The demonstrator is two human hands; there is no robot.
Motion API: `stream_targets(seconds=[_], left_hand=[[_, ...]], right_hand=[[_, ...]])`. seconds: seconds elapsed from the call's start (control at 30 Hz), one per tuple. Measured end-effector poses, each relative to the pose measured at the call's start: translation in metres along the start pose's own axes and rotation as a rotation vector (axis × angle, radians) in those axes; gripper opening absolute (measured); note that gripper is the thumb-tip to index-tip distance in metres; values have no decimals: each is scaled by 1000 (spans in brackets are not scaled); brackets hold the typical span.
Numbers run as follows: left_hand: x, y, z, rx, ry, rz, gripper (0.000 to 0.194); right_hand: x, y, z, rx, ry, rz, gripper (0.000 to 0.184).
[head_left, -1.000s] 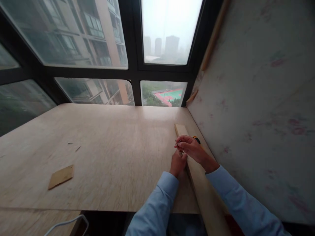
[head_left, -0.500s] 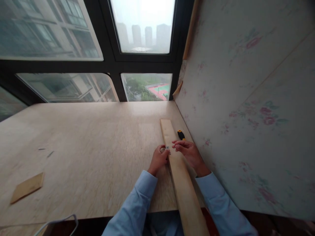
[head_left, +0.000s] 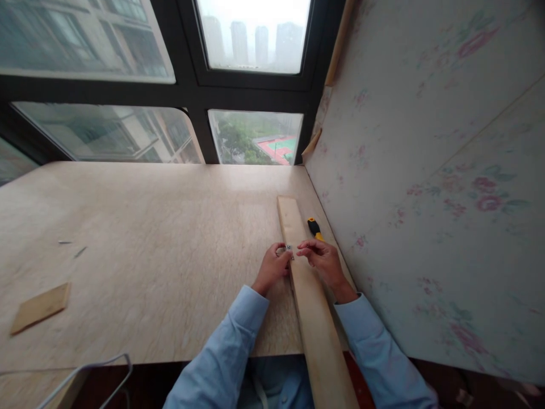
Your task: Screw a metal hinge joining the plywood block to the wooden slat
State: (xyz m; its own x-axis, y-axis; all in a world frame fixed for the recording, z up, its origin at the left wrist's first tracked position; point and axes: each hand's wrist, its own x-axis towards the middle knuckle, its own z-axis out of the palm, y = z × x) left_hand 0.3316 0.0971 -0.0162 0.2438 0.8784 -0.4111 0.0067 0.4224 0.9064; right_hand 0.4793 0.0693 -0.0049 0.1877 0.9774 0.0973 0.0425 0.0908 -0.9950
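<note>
A long pale wooden board [head_left: 313, 318] runs from the windowsill counter toward me and juts past its front edge. At the board's left edge sits a small metal bracket [head_left: 289, 249] with holes; its exact kind is hard to tell. My left hand [head_left: 272, 266] is closed on the bracket, thumb on top, pressing it against the wood. Just right of it, above the board, my right hand [head_left: 322, 259] has thumb and fingertips pinched together; whatever they hold is too small to make out. Beyond that hand lies a screwdriver [head_left: 314, 227] with a black and yellow handle.
A flowered wall [head_left: 426, 199] rises close on the right. Two small thin metal pieces [head_left: 80, 251] and a flat wood piece [head_left: 40, 308] lie on the counter [head_left: 179, 244] at left. A white cable [head_left: 102, 360] loops at the front edge. Dark-framed windows [head_left: 255, 99] stand behind.
The view has tipped down a little, so the scene sits higher. My right hand's fingertips are slightly nearer the bracket. My left hand keeps its hold.
</note>
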Motion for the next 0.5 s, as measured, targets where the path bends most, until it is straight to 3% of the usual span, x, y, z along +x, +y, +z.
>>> stream_targets(seconds=[0.5], left_hand=[[8,-8,-3,-46,-76,22,31]], right_hand=[[-1,7,-3,-101,-6,-113,15]])
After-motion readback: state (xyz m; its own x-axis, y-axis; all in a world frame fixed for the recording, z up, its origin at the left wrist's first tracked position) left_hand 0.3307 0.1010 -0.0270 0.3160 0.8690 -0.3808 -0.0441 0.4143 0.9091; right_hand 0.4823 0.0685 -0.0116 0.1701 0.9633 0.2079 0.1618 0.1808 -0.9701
